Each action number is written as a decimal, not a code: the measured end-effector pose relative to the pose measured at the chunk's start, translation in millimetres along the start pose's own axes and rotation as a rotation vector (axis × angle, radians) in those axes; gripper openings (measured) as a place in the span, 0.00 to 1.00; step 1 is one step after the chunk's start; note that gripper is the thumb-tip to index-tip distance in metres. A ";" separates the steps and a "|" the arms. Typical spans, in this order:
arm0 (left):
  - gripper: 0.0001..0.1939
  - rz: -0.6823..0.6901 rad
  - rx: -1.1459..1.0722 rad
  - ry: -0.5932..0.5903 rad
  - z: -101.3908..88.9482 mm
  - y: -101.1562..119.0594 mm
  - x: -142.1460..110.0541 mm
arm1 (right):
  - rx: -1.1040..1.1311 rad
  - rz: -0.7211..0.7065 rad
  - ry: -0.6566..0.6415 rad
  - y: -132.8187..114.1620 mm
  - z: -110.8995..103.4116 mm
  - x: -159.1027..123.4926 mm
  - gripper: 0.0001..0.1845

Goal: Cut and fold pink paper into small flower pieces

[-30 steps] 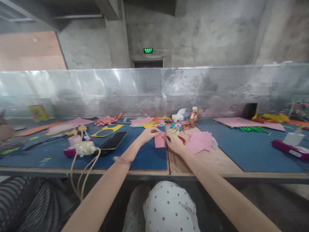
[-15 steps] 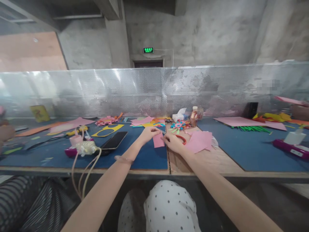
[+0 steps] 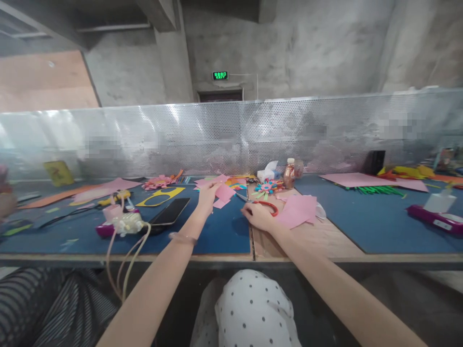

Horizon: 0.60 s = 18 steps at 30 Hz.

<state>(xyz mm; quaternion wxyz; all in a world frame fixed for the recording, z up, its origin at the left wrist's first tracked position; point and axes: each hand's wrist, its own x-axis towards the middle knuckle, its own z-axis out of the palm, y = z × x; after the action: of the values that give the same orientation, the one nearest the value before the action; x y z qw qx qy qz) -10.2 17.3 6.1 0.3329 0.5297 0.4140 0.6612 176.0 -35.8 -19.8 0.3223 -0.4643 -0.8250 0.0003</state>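
Note:
A small folded-looking piece of pink paper (image 3: pixel 224 193) is pinched in the fingers of my left hand (image 3: pixel 209 195), held over the blue mat. My right hand (image 3: pixel 259 216) rests low over the seam by the bare wooden strip, fingers curled together; whatever they hold, if anything, is hidden. Right behind that hand is a pair of scissors (image 3: pixel 274 208) with red handles, blades pointing left. The hand partly covers them, and they appear to lie on the table. Larger pink sheets (image 3: pixel 299 211) lie just to the right of my right hand.
Left of my hands are a black phone (image 3: pixel 171 212), a yellow cut-out sheet (image 3: pixel 161 196) and a power strip with plugs (image 3: pixel 128 221). Behind stand a paper flower (image 3: pixel 266 187), a bottle (image 3: pixel 290 174) and tissues (image 3: pixel 268 172). A purple glue gun (image 3: pixel 434 220) lies far right. Another person's hand (image 3: pixel 5 200) shows at far left.
My left hand has moved left, away from my right hand, carrying the pink paper up off the seam. My right hand has barely moved, and more of the scissors' blades shows.

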 end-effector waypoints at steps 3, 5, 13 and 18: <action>0.16 -0.095 -0.029 -0.076 -2.8 0.0 1.0 | 0.054 0.050 0.057 0.0 -1.3 0.0 0.12; 0.16 -0.134 -0.001 -0.222 -0.5 1.6 -4.1 | 0.076 0.096 0.113 0.4 -1.8 0.8 0.13; 0.17 -0.083 0.198 -0.561 6.6 12.3 -23.7 | 0.132 0.062 0.097 -4.1 -0.5 -1.6 0.16; 0.22 -0.119 0.090 -0.617 6.5 14.7 -25.0 | 0.195 0.097 0.160 -2.6 0.1 1.6 0.18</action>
<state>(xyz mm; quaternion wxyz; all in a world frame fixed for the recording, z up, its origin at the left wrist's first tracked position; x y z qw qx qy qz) 1.6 -9.8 9.3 0.4572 0.6942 0.3526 0.4299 173.4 -36.0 -18.2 0.4300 -0.4688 -0.7693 0.0590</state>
